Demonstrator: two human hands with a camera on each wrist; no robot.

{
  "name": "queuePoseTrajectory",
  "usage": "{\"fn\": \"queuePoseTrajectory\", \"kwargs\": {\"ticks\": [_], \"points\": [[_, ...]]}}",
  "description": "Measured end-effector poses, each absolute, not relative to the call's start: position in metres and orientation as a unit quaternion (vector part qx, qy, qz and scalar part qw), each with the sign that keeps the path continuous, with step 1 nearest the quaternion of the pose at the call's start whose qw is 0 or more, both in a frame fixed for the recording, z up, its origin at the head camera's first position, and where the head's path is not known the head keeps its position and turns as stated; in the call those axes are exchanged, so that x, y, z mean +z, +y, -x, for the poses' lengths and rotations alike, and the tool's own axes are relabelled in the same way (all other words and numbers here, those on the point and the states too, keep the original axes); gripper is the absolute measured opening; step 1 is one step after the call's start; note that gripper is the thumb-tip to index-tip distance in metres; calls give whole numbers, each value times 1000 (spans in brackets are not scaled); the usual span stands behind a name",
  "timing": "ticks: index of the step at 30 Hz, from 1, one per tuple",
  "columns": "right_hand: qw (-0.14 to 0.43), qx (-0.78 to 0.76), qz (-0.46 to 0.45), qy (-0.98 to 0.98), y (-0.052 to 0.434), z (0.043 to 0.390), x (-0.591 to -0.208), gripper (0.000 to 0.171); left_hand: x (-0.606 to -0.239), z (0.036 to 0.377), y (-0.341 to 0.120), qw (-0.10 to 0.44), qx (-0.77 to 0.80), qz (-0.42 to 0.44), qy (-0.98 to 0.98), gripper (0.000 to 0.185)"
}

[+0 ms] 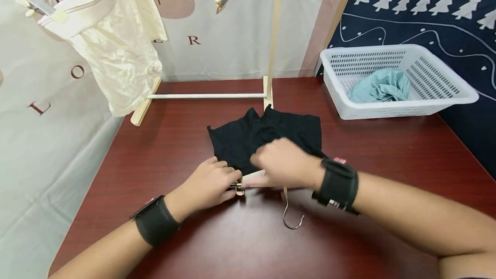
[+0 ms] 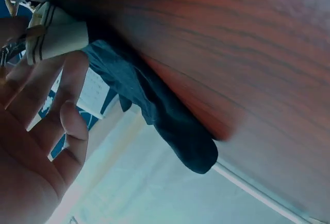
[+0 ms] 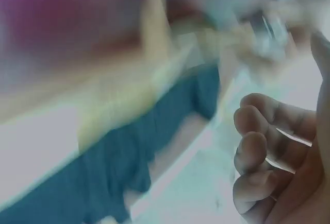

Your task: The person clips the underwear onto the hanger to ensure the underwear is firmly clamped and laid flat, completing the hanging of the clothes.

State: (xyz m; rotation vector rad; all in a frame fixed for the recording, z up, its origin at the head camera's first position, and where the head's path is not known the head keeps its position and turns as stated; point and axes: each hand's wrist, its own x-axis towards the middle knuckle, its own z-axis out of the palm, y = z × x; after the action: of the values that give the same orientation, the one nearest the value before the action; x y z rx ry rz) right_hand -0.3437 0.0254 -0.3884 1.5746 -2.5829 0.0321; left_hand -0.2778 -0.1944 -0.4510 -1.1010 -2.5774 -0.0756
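While the black shorts (image 1: 232, 143) lay just to the far side, long axis left to right along the hanger (image 1: 285, 190), we saw the left hand (image 1: 211, 182) pinching the clip (image 1: 240, 190); the right hand (image 1: 284, 165) (too blurred for us to tell its grip) crossed the middle.

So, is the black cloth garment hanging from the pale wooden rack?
No, the black cloth garment lies on the reddish-brown tabletop, in front of the rack.

Clip (image 1: 240, 191) at the left fingers (image 1: 229, 175) looks like shiny metal tbh, same with the hook (image 1: 284, 215) to their right. Shorts (image 1: 267, 134) just past them: matt cloth. Glossy, wood-look tabletop (image 1: 240, 244) underneath.
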Motion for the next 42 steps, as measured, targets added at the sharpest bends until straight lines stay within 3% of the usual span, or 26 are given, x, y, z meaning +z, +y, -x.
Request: {"fn": "queuePoseTrajectory", "kwargs": {"ticks": [9, 17, 22, 30, 37, 42], "points": [[27, 224, -296, -928, 51, 446, -286, 31, -448, 272, -172, 203, 15, 414, -887, 17], [-60, 335, -177, -924, 42, 512, -257, 72, -456, 270, -158, 243, 28, 410, -879, 19], [-72, 418, -175, -889, 31, 535, -258, 74, -452, 274, -161, 224, 10, 408, -885, 23], [-35, 421, -235, -875, 28, 555, -261, 35, -418, 288, -198, 171, -22, 403, -899, 24], [-41, 427, -235, -872, 29, 553, -254, 35, -373, 299, -250, 119, -79, 341, -929, 8], [-42, 429, -226, -874, 30, 553, -255, 32, -346, 304, -290, 96, -116, 264, -953, 10]]}}
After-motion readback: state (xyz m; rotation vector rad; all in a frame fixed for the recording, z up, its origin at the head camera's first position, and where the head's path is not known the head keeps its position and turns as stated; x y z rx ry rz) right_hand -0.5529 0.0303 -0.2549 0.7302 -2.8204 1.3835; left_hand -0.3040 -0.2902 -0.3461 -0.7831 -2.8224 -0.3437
